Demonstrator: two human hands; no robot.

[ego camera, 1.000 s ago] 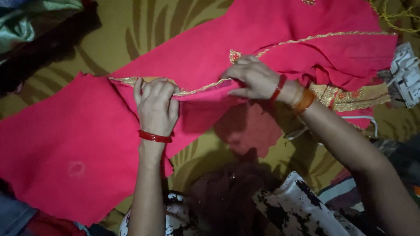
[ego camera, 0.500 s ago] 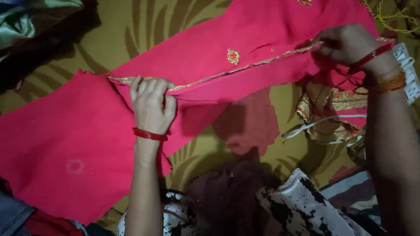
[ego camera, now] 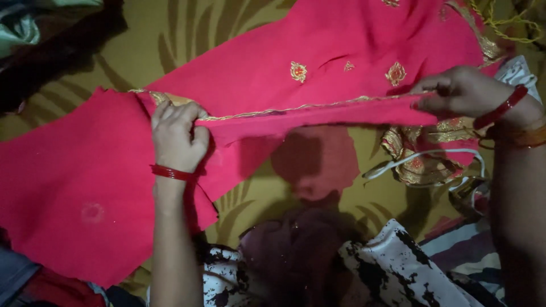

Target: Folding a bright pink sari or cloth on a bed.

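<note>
A long pink-red cloth (ego camera: 273, 74) with a gold embroidered border and small gold motifs lies across an olive patterned sheet (ego camera: 85, 62). My left hand (ego camera: 176, 136), with a red bangle at the wrist, grips the gold-trimmed edge near the cloth's left part. My right hand (ego camera: 460, 91), wearing red and orange bangles, pinches the same edge far to the right. The edge is pulled taut between both hands, lifted a little above the sheet.
A bunched gold-bordered fabric (ego camera: 426, 148) and a white cord (ego camera: 421, 162) lie under my right hand. Black-and-white patterned cloth (ego camera: 387, 267) covers my lap. Green and dark fabric (ego camera: 28, 28) sits at the upper left. A yellow cord (ego camera: 506, 23) lies top right.
My right hand slid along the gold edge from beside my left hand out to the right, stretching the cloth's border straight. My left hand kept its grip in place.
</note>
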